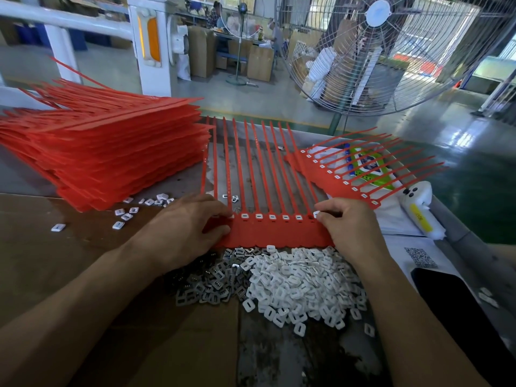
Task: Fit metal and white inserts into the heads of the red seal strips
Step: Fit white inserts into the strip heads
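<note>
At the far left a tall stack of red strips [106,152] lies on the surface [55,247], with loose white pieces [131,212] just beside its near edge. The left hand [184,230] rests flat, its grip spread, pressing the left end of the red seal strip sheet [268,230]. Below the sheet lie the metal inserts [206,286] and then the white inserts [304,277]. The right hand [349,227] pinches one white insert [316,214] at the sheet's rightmost head
</note>
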Available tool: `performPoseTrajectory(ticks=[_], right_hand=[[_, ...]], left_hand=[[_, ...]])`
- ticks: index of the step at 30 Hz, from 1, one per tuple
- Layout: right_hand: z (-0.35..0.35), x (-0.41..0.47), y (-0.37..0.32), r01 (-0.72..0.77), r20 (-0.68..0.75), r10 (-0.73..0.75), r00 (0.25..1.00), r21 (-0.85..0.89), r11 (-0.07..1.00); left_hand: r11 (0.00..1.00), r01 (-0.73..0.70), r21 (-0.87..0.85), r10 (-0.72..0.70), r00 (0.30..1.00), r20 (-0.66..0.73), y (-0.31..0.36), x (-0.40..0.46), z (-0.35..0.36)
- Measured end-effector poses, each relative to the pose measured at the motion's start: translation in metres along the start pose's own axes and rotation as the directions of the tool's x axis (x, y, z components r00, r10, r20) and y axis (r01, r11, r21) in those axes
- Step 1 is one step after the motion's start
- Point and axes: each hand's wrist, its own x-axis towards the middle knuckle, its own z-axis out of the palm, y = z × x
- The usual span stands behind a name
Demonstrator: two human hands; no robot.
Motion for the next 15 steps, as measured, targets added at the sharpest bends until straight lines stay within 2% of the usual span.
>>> performPoseTrajectory(ticks=[7, 15], right_hand=[[0.0059, 0.0012, -0.0061, 0.033, 0.010, -0.033, 0.999, -0.090, 0.995], [0.0066, -0.0004, -0.0085, 0.050, 0.026, -0.047, 0.999, -0.115, 0.992]], left_hand=[[1.000, 0.009, -0.003, -0.009, 1.000, 0.006, -0.0001, 0.0002, -0.0002], [1.000, -0.007, -0.007, 0.007, 1.000, -0.002, 0.0003, -0.0002, -0.0009]])
